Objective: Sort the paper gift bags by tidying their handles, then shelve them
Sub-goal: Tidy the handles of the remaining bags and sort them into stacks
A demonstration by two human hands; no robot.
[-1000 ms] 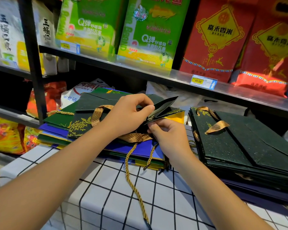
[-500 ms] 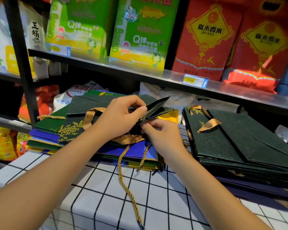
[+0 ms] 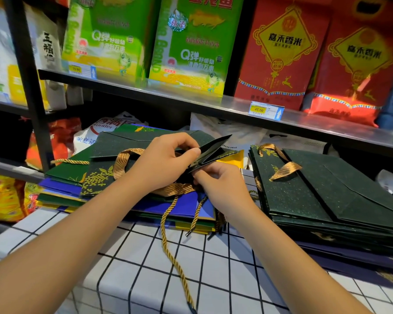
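Observation:
A messy pile of flat gift bags (image 3: 73,191), green and blue, lies on the checked surface at centre left. On top of it is a dark green glitter bag (image 3: 143,141) with a gold ribbon handle (image 3: 123,159). My left hand (image 3: 166,159) pinches the bag's opened mouth edge (image 3: 213,147). Just below it, my right hand (image 3: 220,182) grips the same edge from underneath. A gold rope handle (image 3: 170,250) trails from the pile toward me. To the right sits a neat stack of dark green bags (image 3: 315,196) with a gold ribbon (image 3: 284,169) on top.
A checked cloth (image 3: 157,268) covers the surface the piles rest on. A metal shelf (image 3: 213,107) above holds green and red rice boxes and a price tag (image 3: 266,109). White plastic bags (image 3: 225,130) lie behind the piles. A black upright (image 3: 30,82) stands at left.
Both hands stay on the top bag's mouth edge with only slight finger shifts. The camera has drifted a little, so the shelf and piles sit slightly differently in view.

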